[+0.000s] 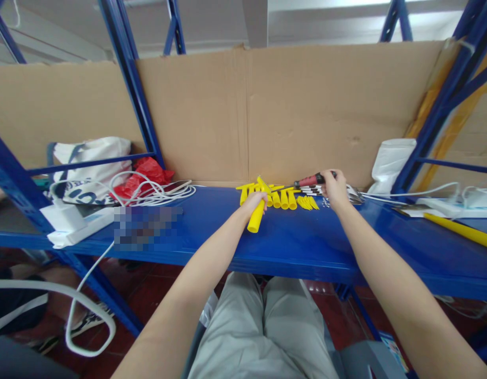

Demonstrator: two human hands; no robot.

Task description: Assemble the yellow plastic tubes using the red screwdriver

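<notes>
My left hand [254, 202] is closed around a yellow tapered tube [256, 220], whose wide end points towards me. In my right hand [335, 185] is a screwdriver with a red and black handle [309, 180]. Its thin shaft points left, towards the upper part of the yellow pieces. Behind my left hand stand several more yellow tubes [284, 200] in a row. Flat yellow pieces [307, 202] lie just right of them. Close to my right hand are thin white and dark sticks [309, 191] and some tiny bits, too small to make out.
Everything lies on a blue shelf [211, 231] backed by cardboard [306, 110]. At left are a power strip [83, 226], white cables [160, 195], a red plastic bag [142, 176] and a tote bag [93, 163]. A long yellow tube [460, 229] lies at right. Another person's leg shows lower left.
</notes>
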